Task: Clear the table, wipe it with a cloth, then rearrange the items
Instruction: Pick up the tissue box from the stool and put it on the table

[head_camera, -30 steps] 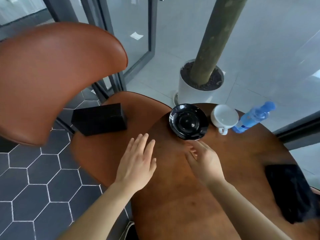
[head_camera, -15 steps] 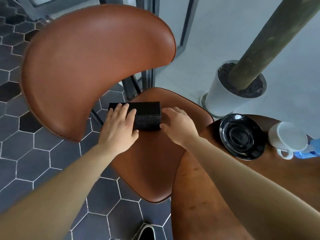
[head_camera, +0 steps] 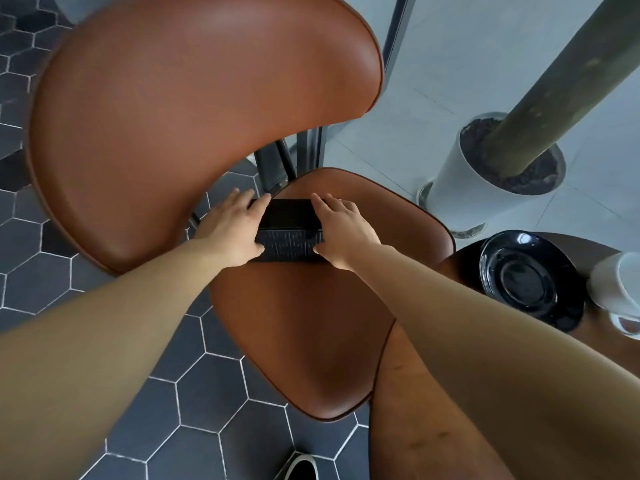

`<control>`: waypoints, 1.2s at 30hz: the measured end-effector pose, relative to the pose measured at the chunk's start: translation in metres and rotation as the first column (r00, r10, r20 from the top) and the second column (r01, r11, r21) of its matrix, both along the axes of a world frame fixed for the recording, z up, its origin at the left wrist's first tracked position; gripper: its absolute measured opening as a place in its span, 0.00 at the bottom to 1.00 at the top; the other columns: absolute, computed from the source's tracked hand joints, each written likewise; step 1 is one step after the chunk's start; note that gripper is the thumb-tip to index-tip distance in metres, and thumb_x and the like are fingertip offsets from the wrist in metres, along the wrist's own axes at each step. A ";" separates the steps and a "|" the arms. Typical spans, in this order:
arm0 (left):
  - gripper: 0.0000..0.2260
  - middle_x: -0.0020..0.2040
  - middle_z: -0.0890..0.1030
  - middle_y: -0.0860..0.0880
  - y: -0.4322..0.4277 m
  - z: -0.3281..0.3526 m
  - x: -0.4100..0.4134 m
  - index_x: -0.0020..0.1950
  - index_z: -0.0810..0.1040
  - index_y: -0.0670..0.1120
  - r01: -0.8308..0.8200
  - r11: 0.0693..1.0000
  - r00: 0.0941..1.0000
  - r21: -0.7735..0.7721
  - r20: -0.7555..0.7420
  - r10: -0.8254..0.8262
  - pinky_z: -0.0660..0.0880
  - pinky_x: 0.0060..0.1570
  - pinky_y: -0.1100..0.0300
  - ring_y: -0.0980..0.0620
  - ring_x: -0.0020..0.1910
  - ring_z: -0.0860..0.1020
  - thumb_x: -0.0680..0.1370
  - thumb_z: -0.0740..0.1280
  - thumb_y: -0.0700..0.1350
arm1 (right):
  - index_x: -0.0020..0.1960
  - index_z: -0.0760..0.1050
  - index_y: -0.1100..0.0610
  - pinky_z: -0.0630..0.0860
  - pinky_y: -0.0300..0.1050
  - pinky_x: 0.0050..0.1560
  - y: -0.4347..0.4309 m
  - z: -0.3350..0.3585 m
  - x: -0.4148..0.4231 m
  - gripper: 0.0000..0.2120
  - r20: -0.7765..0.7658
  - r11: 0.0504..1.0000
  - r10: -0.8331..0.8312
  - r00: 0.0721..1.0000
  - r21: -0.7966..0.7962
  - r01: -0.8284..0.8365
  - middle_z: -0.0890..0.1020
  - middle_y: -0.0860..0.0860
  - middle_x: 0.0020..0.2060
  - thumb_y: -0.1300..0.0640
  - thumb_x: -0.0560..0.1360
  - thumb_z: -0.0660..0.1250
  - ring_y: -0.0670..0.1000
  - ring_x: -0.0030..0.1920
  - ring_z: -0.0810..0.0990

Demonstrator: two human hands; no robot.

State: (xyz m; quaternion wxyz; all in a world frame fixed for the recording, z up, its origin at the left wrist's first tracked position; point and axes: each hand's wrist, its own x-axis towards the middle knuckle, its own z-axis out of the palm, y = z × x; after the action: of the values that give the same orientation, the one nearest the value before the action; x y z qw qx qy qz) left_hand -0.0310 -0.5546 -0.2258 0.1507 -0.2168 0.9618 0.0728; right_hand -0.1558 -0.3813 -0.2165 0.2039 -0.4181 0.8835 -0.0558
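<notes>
a brown chair (head_camera: 301,323) stands beside a wooden table (head_camera: 408,427). a black saucer (head_camera: 526,278) and a white cup (head_camera: 620,285) sit near the table's edge. a black box (head_camera: 289,223) is at the back of the chair seat. the left hand (head_camera: 232,226) and right hand (head_camera: 346,226) grip its ends, fingers curled over the top and thumbs on its front.

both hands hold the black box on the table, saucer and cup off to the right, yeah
No: the head view shows the black box on the chair seat, not the table. The left hand and right hand do hold it, with saucer and cup off to the right.
</notes>
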 end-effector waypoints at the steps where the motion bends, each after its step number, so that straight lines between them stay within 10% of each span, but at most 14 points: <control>1: 0.45 0.83 0.56 0.42 -0.001 -0.001 -0.001 0.83 0.51 0.49 0.001 1.000 1.000 0.019 0.008 -0.001 0.62 0.76 0.43 0.40 0.82 0.53 0.75 0.76 0.50 | 0.83 0.47 0.52 0.72 0.59 0.69 -0.001 0.000 0.002 0.47 -0.028 1.000 0.010 1.000 0.017 -0.009 0.58 0.55 0.81 0.57 0.75 0.74 0.60 0.79 0.55; 6: 0.44 0.74 0.65 0.44 0.004 -0.002 0.001 0.80 0.58 0.48 0.021 0.998 1.000 -0.066 0.001 -0.021 0.73 0.64 0.42 0.40 0.71 0.64 0.71 0.79 0.50 | 0.81 0.50 0.59 0.74 0.53 0.62 -0.003 0.002 0.010 0.48 -0.172 0.990 0.065 0.983 0.138 -0.041 0.64 0.60 0.71 0.58 0.72 0.77 0.62 0.70 0.64; 10: 0.39 0.65 0.67 0.44 0.015 -0.003 0.014 0.75 0.67 0.44 0.005 1.000 0.998 -0.024 -0.062 -0.006 0.76 0.57 0.43 0.41 0.65 0.68 0.67 0.81 0.46 | 0.65 0.71 0.58 0.70 0.48 0.52 0.008 0.004 0.016 0.27 -0.278 0.994 0.081 0.957 0.091 -0.058 0.68 0.57 0.63 0.59 0.69 0.77 0.59 0.61 0.68; 15: 0.37 0.63 0.72 0.44 0.026 0.006 0.037 0.73 0.71 0.43 -0.024 0.999 0.988 0.026 -0.155 0.028 0.78 0.54 0.42 0.41 0.63 0.71 0.66 0.80 0.42 | 0.64 0.70 0.57 0.71 0.48 0.42 0.024 0.008 0.028 0.25 -0.160 0.999 0.042 0.986 -0.025 -0.047 0.70 0.54 0.60 0.62 0.69 0.75 0.57 0.58 0.70; 36: 0.40 0.61 0.74 0.45 0.148 0.152 0.092 0.74 0.73 0.45 0.055 0.998 0.855 -0.035 -0.515 -0.066 0.79 0.47 0.38 0.40 0.60 0.74 0.62 0.81 0.39 | 0.72 0.70 0.57 0.75 0.51 0.57 0.176 0.153 0.070 0.35 -0.196 0.939 -0.052 0.979 -0.342 -0.019 0.72 0.55 0.64 0.60 0.65 0.75 0.58 0.62 0.68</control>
State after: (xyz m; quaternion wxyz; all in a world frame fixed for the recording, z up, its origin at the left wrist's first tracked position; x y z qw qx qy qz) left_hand 0.0611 -0.4067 -0.0737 -0.1120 -0.1605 0.9740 0.1141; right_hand -0.0863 -0.2052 -0.0635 0.0367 -0.4430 0.8799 -0.1675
